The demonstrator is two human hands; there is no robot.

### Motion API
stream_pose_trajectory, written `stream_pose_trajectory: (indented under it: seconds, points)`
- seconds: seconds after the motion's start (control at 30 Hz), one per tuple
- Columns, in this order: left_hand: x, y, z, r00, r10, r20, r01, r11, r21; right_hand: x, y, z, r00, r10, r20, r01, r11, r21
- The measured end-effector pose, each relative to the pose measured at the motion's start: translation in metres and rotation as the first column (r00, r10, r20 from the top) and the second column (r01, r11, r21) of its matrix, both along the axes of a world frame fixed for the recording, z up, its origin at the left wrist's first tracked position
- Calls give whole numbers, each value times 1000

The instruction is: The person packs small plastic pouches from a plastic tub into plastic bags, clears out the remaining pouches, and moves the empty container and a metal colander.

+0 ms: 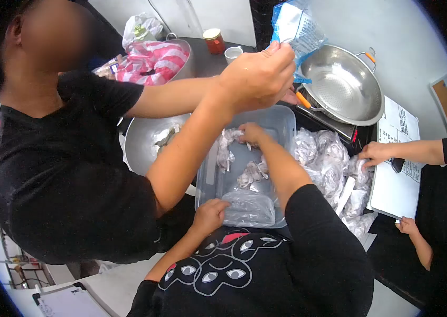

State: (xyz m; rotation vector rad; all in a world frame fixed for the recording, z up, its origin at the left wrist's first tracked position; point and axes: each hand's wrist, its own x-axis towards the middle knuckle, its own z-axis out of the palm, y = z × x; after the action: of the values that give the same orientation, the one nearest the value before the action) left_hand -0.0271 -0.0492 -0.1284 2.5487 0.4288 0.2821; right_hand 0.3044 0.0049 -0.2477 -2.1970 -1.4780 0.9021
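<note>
My left hand [210,215] is closed on the edge of a clear plastic bag [250,208] at the near end of a grey plastic tub [281,119]. Reaching into the tub, my right hand [253,134] has its fingers closed on a pale greyish, limp piece of food [227,148], whose kind I cannot make out. A second pale clump [252,174] rests on the tub's floor between my hands.
A co-worker's raised hand [260,74] holds a blue packet [298,31] above the tub. Knotted plastic bags [329,158] lie at right, touched by another person's hand [376,153] beside a white board [397,190]. A steel wok [345,84] and metal bowl [136,145] stand nearby.
</note>
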Motion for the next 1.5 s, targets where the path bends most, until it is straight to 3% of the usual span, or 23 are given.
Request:
stream_pose_trajectory:
  seconds: [0.03,0.1,0.17,0.27,0.47,0.57,0.67,0.77,0.87,0.9,0.97,1.03,1.1,1.2,1.3,1.37,1.4,1.43,1.47,1.5]
  points:
    - [1,1,0,1000,-8,-1,8,1000,0,7,10,12,993,82,-82,-93,987,-134]
    - [0,2,1,1000,-25,-8,25,1000,-6,-3,12,35,996,38,-83,-57,969,-240]
    - [-1,4,-4,999,-35,-19,35,999,-6,-63,-10,109,975,-202,91,215,962,-169]
    - [1,2,-2,1000,-28,-12,28,999,-24,-109,-5,73,947,-186,262,244,946,-212]
    - [0,5,0,999,40,-12,-41,997,-60,-98,-3,56,929,-251,273,327,901,-286]
    - [2,7,2,997,60,-41,-62,997,-43,-96,-30,102,904,-335,265,404,874,-271]
    - [2,2,5,996,65,-66,-69,995,-71,-92,-38,75,914,-378,150,403,888,-222]
    - [1,3,5,997,61,-44,-66,991,-117,-80,-36,18,940,-283,189,280,959,44]
    - [7,15,14,993,79,-83,-92,980,-176,-68,-50,44,934,-357,-1,353,924,146]
    - [9,20,20,991,109,-83,-122,979,-165,-64,-56,67,881,-413,-231,436,898,59]
    - [13,27,36,982,169,-89,-180,974,-139,-55,-67,107,602,-501,-622,524,836,-166]
    - [17,40,37,982,140,-129,-157,978,-138,-44,-82,95,285,-225,-932,511,858,-51]
    - [19,50,27,979,131,-153,-150,981,-122,-52,-101,121,6,125,-992,561,821,107]
    - [31,50,29,961,111,-254,-164,966,-199,-84,-133,155,-186,457,-870,440,830,342]
    - [39,42,45,976,42,-213,-131,895,-426,-115,-148,136,-381,316,-869,216,944,249]
    - [40,36,55,990,15,-144,-94,822,-562,-139,-148,119,-320,-4,-947,276,956,-97]
    - [34,36,56,994,17,-110,-81,788,-611,-147,-149,114,107,-100,-989,294,954,-64]
    - [30,32,64,997,22,-78,-68,750,-658,-155,-150,111,510,-186,-840,295,955,-33]
    - [26,28,76,993,-31,-113,-34,847,-531,-163,-153,108,814,-242,-527,281,960,-7]
    - [22,23,76,995,-11,-104,-48,840,-541,-173,-158,107,896,-215,-388,249,968,41]
